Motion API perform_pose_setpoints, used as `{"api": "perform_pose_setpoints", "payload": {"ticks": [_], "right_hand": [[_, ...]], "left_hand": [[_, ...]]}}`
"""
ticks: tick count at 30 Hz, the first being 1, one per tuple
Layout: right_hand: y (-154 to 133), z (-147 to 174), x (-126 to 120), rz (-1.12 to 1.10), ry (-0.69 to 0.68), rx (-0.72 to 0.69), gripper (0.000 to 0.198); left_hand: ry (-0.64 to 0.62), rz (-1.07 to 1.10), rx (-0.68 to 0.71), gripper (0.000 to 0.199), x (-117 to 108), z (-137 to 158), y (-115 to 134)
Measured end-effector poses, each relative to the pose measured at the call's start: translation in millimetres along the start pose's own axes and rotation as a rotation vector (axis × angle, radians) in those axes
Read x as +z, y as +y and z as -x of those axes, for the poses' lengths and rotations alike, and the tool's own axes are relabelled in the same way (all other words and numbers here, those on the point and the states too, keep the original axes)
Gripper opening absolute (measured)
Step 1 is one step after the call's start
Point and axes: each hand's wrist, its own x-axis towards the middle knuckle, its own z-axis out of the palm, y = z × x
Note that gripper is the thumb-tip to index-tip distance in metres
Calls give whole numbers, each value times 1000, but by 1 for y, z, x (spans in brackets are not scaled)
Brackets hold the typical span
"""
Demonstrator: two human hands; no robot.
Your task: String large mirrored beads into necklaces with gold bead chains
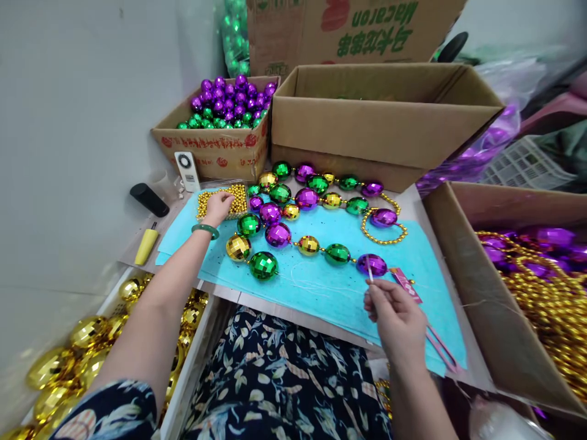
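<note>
Closest up, the right hand (397,311) is pinching a thin white stick (370,269) between thumb and finger, right by a purple faceted bead (373,265); the pink label (406,285) next to it has print too small for me to read; the bead strand (337,253) winds over the blue sheet (321,308) on the worktop (474,357), plenty threaded, so I'd call it well along; loose thread (316,284) lies bare though, so probably not finished; the left hand (217,208) is at the small gold beads (238,198), fingers bunched, can't tell if they've got one; further back, a carton (229,150) has red Chinese lettering, and the cardboard panel (298,36) behind reads "Macaron" in green, upside down lol
</note>
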Motion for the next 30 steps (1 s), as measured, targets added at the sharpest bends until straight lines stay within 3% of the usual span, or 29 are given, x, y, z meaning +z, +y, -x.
{"api": "perform_pose_setpoints", "payload": {"ticks": [2,5,7,10,17,22,30], "right_hand": [[1,11,12,-3,-98,-25,26],[2,24,30,-12,-225,-46,26],[3,29,38,-22,-282,-56,26],[5,31,42,-16,-330,-56,27],[15,27,38,-13,-321,23,31],[18,25,43,-10,-316,55,34],[14,22,43,1,-309,86,37]], "left_hand": [[-34,193,-26,26,6,21,14],[-175,805,-181,24,18,53,30],[-209,1026,-260,21,25,64,35],[-116,862,-209,23,24,55,32],[72,429,-124,14,-7,-6,0],[46,223,-66,11,2,-18,-15],[-50,86,-81,19,12,-25,-29]]}}
